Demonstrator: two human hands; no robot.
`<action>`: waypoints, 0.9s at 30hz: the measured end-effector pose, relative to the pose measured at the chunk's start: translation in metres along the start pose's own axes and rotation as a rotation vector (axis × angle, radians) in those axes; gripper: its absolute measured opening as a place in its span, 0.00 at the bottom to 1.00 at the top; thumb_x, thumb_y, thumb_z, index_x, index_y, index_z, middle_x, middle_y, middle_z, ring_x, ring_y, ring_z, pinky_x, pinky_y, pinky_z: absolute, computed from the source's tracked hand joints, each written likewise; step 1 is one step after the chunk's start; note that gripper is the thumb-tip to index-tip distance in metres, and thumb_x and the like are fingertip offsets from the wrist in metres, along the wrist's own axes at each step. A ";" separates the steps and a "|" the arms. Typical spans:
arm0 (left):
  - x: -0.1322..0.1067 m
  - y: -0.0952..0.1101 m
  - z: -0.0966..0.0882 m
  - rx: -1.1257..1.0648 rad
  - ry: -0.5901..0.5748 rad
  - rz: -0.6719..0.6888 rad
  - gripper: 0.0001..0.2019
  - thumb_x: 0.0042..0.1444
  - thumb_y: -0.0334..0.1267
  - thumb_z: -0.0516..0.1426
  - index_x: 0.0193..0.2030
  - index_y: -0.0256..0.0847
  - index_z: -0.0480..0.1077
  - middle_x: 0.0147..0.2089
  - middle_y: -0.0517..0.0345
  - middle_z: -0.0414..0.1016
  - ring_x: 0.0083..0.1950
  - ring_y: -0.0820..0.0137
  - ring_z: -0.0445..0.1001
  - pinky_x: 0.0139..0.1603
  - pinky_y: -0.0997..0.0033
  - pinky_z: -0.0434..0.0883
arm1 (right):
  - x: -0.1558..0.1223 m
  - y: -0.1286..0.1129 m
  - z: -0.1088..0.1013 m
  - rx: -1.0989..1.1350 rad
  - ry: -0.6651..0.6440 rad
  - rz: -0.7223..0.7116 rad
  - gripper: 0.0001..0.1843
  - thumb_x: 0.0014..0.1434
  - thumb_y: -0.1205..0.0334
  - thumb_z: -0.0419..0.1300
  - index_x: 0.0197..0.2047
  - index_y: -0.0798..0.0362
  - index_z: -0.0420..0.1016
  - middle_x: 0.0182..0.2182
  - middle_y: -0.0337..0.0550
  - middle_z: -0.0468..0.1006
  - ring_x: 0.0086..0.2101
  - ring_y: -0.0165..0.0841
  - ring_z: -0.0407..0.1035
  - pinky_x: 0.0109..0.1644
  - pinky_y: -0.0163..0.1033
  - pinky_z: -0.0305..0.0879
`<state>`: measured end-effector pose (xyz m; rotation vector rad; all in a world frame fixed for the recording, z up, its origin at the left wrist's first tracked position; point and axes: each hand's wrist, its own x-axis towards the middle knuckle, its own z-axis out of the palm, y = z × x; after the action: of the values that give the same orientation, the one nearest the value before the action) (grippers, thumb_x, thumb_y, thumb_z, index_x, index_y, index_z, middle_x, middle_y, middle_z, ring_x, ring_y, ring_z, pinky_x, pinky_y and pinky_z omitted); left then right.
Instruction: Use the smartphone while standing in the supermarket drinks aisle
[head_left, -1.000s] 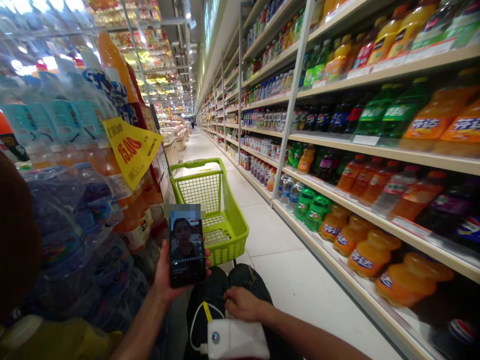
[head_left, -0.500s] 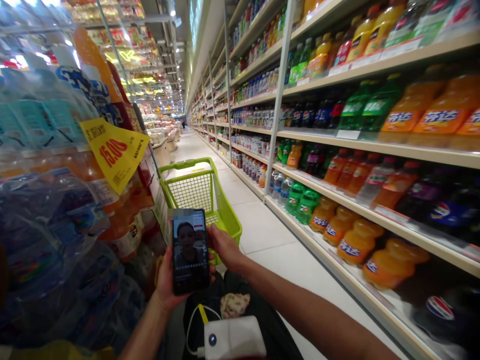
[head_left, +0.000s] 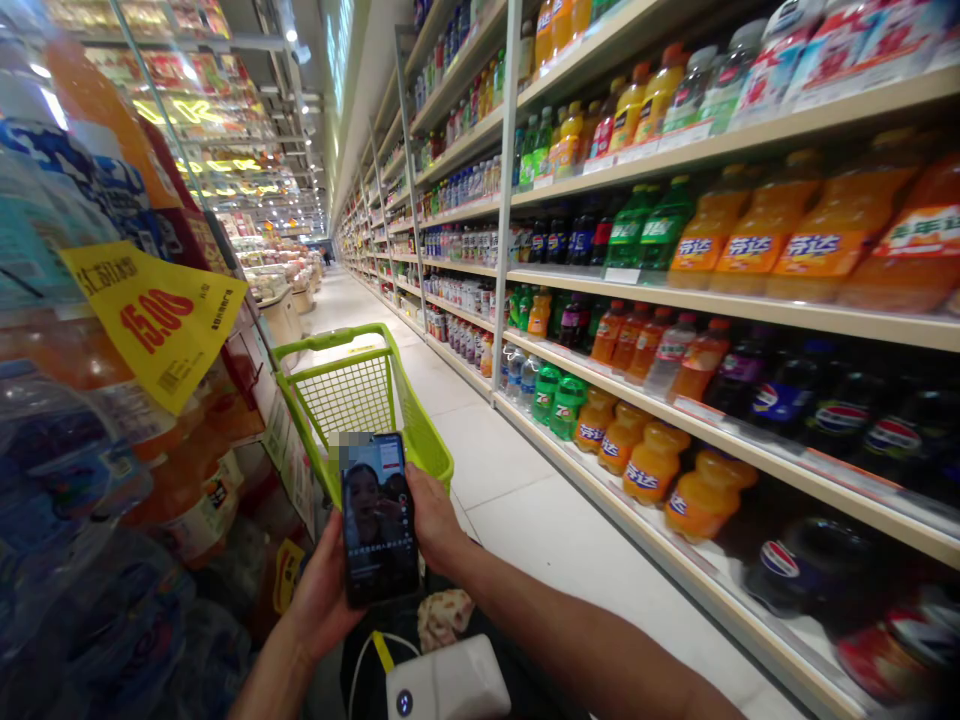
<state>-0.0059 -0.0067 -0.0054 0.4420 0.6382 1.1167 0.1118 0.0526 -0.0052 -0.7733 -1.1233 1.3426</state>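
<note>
A black smartphone [head_left: 380, 525] is upright in front of me, its lit screen showing a video with a person. My left hand [head_left: 324, 585] is wrapped round its left side and lower back. At the phone's right edge my right hand [head_left: 433, 510] also grips it, with most of its fingers hidden behind. Below the phone, on my lap, lie a white power bank [head_left: 450, 685] with a white and yellow cable [head_left: 383, 650] and a crumpled beige item [head_left: 444, 618] I cannot make out.
Just beyond the phone stands a green shopping basket cart [head_left: 390, 330]. Long shelves [head_left: 600, 370] of drink bottles run along the right. Packed bottles [head_left: 67, 480] are stacked on the left beneath a yellow price sign [head_left: 161, 320]. A tiled aisle [head_left: 525, 510] stretches ahead.
The view has turned right, so the cart and shelves sit further left. My right hand has moved in against the phone's right edge. The left hand still holds the phone.
</note>
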 end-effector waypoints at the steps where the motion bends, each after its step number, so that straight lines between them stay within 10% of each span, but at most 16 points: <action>1: -0.002 -0.001 -0.001 0.016 0.022 -0.001 0.18 0.58 0.46 0.47 0.41 0.38 0.74 0.38 0.52 0.79 0.43 0.62 0.76 0.49 0.58 0.68 | 0.000 0.001 0.000 0.009 0.027 0.004 0.20 0.56 0.45 0.46 0.27 0.51 0.66 0.23 0.38 0.69 0.27 0.31 0.62 0.32 0.36 0.60; 11: -0.012 0.002 -0.005 0.268 0.192 0.073 0.13 0.57 0.41 0.50 0.42 0.36 0.70 0.38 0.48 0.79 0.35 0.59 0.77 0.26 0.63 0.75 | 0.000 0.002 0.004 0.086 0.110 0.036 0.20 0.56 0.46 0.48 0.27 0.51 0.70 0.25 0.40 0.72 0.29 0.33 0.65 0.34 0.38 0.62; 27: -0.016 -0.001 0.000 0.246 0.247 0.087 0.16 0.58 0.39 0.49 0.50 0.33 0.66 0.38 0.44 0.78 0.36 0.57 0.77 0.26 0.60 0.75 | 0.004 0.007 0.003 0.203 0.000 0.093 0.18 0.53 0.47 0.51 0.26 0.52 0.70 0.25 0.39 0.73 0.28 0.31 0.65 0.35 0.37 0.62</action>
<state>-0.0103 -0.0218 -0.0019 0.5508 0.9878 1.1903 0.1064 0.0569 -0.0104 -0.6829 -0.9428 1.5091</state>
